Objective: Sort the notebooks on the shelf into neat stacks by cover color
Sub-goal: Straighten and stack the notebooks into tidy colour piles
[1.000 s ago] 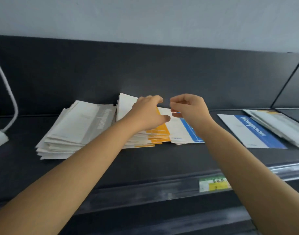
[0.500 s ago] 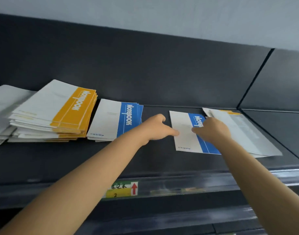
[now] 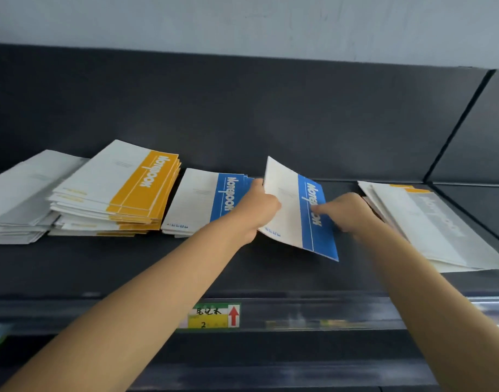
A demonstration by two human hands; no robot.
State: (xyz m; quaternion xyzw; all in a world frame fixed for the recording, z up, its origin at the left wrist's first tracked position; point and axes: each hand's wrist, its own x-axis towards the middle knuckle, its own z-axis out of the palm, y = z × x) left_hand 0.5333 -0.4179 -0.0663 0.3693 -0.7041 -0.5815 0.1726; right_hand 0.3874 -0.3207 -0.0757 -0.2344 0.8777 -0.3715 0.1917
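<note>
Head view:
- Blue notebook [image 3: 302, 210]: white cover w/ blue band, held tilted, far-left corner raised. It sits betw. the blue stack and the right-hand pile.
- Left hand [image 3: 256, 210]: fingers curled round the notebook's left edge, thumb on top of the white part, so it grips it.
- Right hand [image 3: 347, 212]: one digit lies on the blue band. The rest is blurred, so can't tell if it pinches or only touches.
- Blue stack [image 3: 203, 202]: a few blue-band notebooks lying flat, just left of the left hand, partly hidden by it.
- Yellow stack [image 3: 124, 188]: taller, edges a bit fanned, just beside the blue stack on its left.
- Grey stack [image 3: 19, 199]: far left, touching or overlapping the yellow one, can't tell which.
- Right-hand pile [image 3: 429, 222]: grey-band cover on top, yellow edge peeking out at the back, loosely splayed.
- Shelf [image 3: 129, 264]: dark, w/ dark back panel. All stacks lie on it.
- Price tag [image 3: 211, 316]: on the shelf's front rail, yellow-green w/ red arrow pointing up.
</note>
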